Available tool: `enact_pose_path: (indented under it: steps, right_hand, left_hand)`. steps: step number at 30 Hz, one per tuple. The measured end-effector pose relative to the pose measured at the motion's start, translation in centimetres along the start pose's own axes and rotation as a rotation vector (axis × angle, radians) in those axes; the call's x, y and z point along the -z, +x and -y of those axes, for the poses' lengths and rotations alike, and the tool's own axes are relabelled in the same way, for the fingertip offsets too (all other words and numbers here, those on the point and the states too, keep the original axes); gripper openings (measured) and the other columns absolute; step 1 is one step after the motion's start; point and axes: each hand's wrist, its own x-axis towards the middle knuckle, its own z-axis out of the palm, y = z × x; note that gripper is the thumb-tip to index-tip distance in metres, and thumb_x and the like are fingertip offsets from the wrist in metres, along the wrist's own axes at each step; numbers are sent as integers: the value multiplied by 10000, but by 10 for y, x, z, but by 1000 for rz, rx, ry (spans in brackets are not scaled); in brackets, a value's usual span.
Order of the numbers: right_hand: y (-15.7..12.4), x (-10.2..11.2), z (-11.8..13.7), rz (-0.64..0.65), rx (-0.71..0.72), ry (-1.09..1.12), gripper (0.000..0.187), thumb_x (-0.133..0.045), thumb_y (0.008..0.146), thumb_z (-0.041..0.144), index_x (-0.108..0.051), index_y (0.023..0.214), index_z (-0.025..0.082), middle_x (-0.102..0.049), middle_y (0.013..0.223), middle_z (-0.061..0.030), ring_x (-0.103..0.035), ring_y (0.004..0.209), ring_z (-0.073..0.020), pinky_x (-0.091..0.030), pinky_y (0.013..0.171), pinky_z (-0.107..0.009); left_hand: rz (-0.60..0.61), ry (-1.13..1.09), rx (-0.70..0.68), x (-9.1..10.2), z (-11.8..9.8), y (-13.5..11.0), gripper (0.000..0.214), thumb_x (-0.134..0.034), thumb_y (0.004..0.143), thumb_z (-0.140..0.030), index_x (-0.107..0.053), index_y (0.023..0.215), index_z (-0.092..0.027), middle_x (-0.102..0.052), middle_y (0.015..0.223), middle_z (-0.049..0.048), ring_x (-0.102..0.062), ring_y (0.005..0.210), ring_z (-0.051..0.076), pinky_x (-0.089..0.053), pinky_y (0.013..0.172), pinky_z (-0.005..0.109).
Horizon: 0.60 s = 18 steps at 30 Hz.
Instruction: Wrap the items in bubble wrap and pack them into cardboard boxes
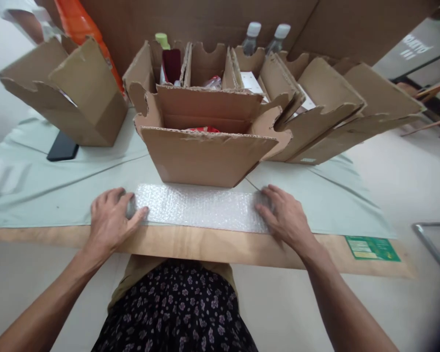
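A long strip of clear bubble wrap [201, 208] lies flat along the front edge of the table. At its left end, my left hand [112, 215] curls its fingers and thumb around the edge of the wrap; something greyish shows in the gap between them. My right hand [284, 212] grips the opposite end, its fingertips slightly blurred. Right behind the strip stands an open cardboard box [212, 156], with something red partly visible inside.
Several open cardboard bins [322, 93] stand in a row behind, holding bottles [253, 32] and packets. At left are another box [102, 107], an orange bottle [82, 27] and a black phone-like slab [63, 146]. A green card [374, 248] lies at the front right edge.
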Motion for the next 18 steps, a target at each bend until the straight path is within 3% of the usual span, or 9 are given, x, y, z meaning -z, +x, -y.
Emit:
enact_pose_path:
  steps: [4,8,11,14,16,18]
  right_hand:
    - [0,3,12,44,26,110,289,-505,946,432,-681,872,215,-748,1253,-158,-693,1164,-358,-546,935,-523]
    - [-23,33,31,73,-112,313,224,-594,913,450,-642,863,237,-765,924,-72,-695,736,-222,-544,674,-353]
    - [-45,45,61,178,-174,568,268,-653,910,448,-669,1061,228,-692,777,-14,-649,641,-177,-512,584,-289]
    - [-61,34,107,411,-124,809,554,-620,961,375,-526,1487,228,-671,780,7,-641,654,-160,-529,592,-272]
    - [-67,18,139,550,-59,878,664,-598,970,304,-418,1607,243,-673,776,10,-618,646,-151,-533,606,-276]
    - [-68,1,167,588,-7,859,703,-592,962,259,-394,1637,257,-666,734,17,-590,624,-152,-527,615,-286]
  left_hand:
    - [2,-92,42,-11,-9,-2,243,-572,900,-410,-717,913,-215,-696,1296,172,-591,1238,400,-482,1018,573]
    - [69,-257,155,7,-12,0,169,-570,852,-373,-662,843,-231,-766,1051,103,-683,998,312,-522,918,481]
    - [104,-405,318,42,1,6,258,-612,834,-468,-664,933,-236,-750,915,43,-672,775,232,-539,747,373]
    - [12,-406,365,70,18,28,432,-662,820,-462,-664,1190,-240,-746,953,38,-690,840,235,-538,753,345]
    - [-4,-323,310,73,28,53,549,-668,834,-380,-611,1365,-252,-751,996,44,-698,910,248,-541,843,370]
    - [49,-247,225,62,34,83,641,-669,835,-287,-553,1463,-233,-759,1063,70,-703,972,273,-537,929,415]
